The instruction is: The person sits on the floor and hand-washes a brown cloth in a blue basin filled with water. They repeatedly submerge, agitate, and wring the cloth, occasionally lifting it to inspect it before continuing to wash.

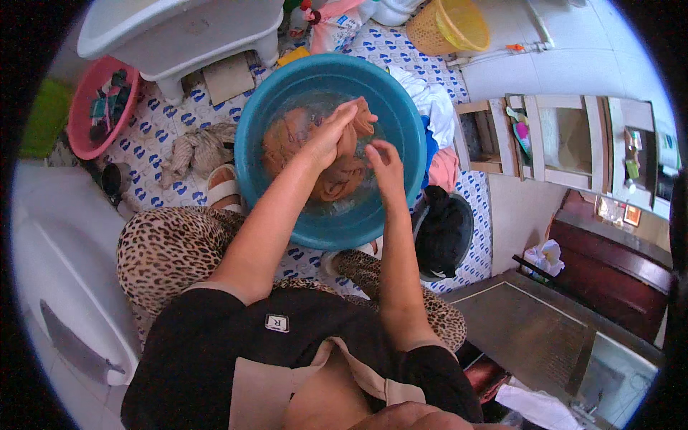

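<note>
A large round teal plastic basin (400, 118) stands on the tiled floor before me, with water in it. Wet orange-brown cloth (285, 137) lies in the water. My left hand (336, 129) is over the middle of the basin, with a raised fold of the cloth gathered against its palm and fingers. My right hand (385, 158) is at the basin's right side, just right of the cloth; its fingers are apart and slightly bent, and nothing shows between them.
White, blue and pink clothes (432, 110) lie right of the basin, above a dark bucket (467, 231) of black cloth. A pink basin (75, 126), a crumpled striped cloth (199, 150) and a white washtub (215, 51) are at left. A yellow basket (430, 32) stands beyond.
</note>
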Demonstrator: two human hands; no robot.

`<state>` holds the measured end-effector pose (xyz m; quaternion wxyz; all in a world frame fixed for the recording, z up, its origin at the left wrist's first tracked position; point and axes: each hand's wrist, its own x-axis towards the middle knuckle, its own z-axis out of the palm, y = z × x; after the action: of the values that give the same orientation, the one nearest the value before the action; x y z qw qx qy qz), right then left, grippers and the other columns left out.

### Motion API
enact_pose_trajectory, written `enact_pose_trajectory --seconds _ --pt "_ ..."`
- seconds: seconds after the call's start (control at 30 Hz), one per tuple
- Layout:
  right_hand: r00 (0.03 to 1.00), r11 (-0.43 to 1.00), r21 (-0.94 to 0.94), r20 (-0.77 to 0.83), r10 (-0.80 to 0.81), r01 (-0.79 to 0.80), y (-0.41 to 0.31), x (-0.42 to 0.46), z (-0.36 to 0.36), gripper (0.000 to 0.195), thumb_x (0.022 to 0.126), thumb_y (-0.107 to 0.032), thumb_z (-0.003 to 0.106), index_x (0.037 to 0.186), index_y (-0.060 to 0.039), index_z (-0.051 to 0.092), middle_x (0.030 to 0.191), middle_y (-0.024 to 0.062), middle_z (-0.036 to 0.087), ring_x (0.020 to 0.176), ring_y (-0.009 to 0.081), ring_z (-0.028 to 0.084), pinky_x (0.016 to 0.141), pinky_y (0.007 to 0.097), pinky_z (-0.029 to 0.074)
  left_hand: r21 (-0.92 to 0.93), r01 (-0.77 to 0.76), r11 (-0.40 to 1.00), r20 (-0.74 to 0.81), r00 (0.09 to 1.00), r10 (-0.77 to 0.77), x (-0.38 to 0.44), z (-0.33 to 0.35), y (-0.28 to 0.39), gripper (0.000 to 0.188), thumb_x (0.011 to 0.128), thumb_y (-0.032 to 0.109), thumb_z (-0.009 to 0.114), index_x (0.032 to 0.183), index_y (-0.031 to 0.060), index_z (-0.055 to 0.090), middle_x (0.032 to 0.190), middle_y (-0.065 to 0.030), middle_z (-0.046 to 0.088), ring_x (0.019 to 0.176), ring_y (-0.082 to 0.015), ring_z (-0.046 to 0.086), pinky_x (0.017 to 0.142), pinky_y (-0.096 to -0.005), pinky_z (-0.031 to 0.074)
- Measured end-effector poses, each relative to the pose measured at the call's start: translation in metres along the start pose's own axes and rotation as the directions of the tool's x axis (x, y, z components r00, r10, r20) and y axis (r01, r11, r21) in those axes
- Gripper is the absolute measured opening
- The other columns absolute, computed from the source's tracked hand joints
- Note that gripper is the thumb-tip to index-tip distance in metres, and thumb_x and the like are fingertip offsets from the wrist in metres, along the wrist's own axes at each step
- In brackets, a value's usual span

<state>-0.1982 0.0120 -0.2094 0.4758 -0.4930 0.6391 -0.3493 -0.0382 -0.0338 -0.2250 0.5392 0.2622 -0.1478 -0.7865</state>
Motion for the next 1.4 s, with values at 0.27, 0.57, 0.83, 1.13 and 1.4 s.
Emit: enact_pose_trajectory --seconds 0.27,0.57,0.83,1.13,1.4 --pt "0.996 0.989 0.129 0.037 -0.078 0.073 -0.04 -0.002 0.001 0.053 0.084 -0.018 0.071 0.129 -0.0024 0.047 0.107 0.0126 0.063 0.083 0.0163 0.064 0.06 0.0265 0.054 0.245 -0.035 0.969 0.172 0.985 -0.008 -0.028 0.024 0.0 0.044 0.099 0.028 0.048 0.136 0.0049 0.044 0.131 -0.0116 0.051 0.118 -0.0195 0.052 0.1 -0.0318 0.041" --pt "0.996 0.996 0.094 0.086 -0.018 0.01 -0.046 -0.034 -0.023 0.03 0.083 -0.014 0.07 0.108 -0.0007 0.062 0.082 0.0052 0.066 0.069 0.0109 0.062 0.056 0.0241 0.052 0.142 -0.154 0.978 0.116 0.984 0.138 -0.067 0.032 0.01 0.045 0.091 0.005 0.046 0.136 0.0008 0.042 0.132 -0.0142 0.05 0.122 -0.0225 0.05 0.105 -0.0343 0.036" --pt "0.975 0.962 0.184 0.059 -0.215 0.201 -0.114 -0.07 -0.051 0.017 0.084 -0.016 0.068 0.095 -0.003 0.064 0.079 0.0012 0.064 0.061 0.0076 0.056 0.053 0.0215 0.046 0.408 -0.152 0.9 0.206 0.976 0.072 -0.081 0.067 0.03 0.04 0.095 0.012 0.046 0.133 0.0023 0.044 0.127 -0.008 0.054 0.117 -0.0198 0.051 0.102 -0.0333 0.037" --pt "0.955 0.906 0.347 0.078 -0.287 0.244 -0.142 -0.091 -0.038 0.019 0.086 -0.016 0.068 0.098 -0.0021 0.062 0.083 0.0042 0.065 0.068 0.0089 0.059 0.06 0.0219 0.047 0.486 -0.168 0.858 0.312 0.95 0.01 -0.123 0.117 0.036 0.062 0.086 0.024 0.069 0.137 0.0044 0.039 0.122 -0.0054 0.055 0.112 -0.0172 0.053 0.098 -0.0313 0.041" --pt "0.87 0.889 -0.005 0.204 -0.448 0.459 -0.131 -0.099 -0.068 0.037 0.081 -0.022 0.072 0.112 -0.0034 0.064 0.097 0.0062 0.065 0.083 0.0132 0.06 0.073 0.0274 0.049 0.746 -0.103 0.658 0.294 0.937 -0.187 -0.116 0.105 0.041 0.061 0.081 0.018 0.071 0.133 0.0026 0.042 0.121 -0.0073 0.054 0.112 -0.0167 0.053 0.097 -0.0314 0.043"
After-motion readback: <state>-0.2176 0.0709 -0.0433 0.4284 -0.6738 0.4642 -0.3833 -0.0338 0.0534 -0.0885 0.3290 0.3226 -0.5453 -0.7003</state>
